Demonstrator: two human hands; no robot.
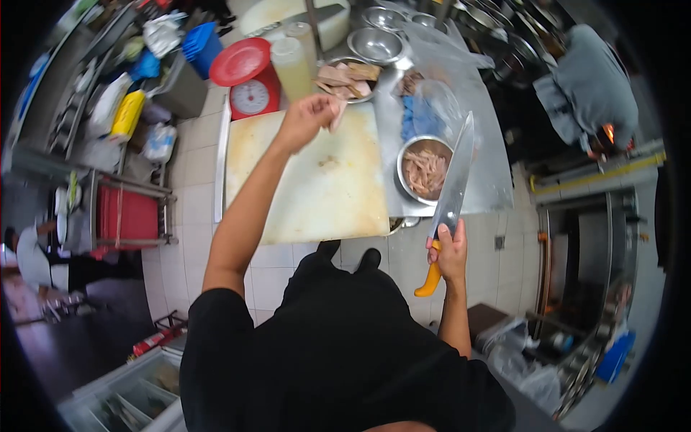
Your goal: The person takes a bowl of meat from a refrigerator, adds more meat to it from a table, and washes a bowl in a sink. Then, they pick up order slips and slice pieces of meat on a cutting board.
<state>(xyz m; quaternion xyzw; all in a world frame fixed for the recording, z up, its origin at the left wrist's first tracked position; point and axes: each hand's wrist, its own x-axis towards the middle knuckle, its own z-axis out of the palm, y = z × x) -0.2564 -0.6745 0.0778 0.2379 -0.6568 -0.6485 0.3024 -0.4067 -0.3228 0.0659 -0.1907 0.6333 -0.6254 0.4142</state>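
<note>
Yellow-handled, the knife (455, 186) sits in the person's right grip (452, 253), right of centre in the frame, fingers closed around it, its blade pointing up past the bowl (401, 174) of meat strips (423, 173) on the bench (491, 176). Toward the upper centre, the left grip (311, 121) pinches a pale pink scrap (337, 119) above the board (302, 194), near the meat slabs (344, 78) and red scale (252, 95).

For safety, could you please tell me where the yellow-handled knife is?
In the head view, the yellow-handled knife is right of centre, in the right hand, its blade partly hiding the metal bowl of meat strips.
</note>
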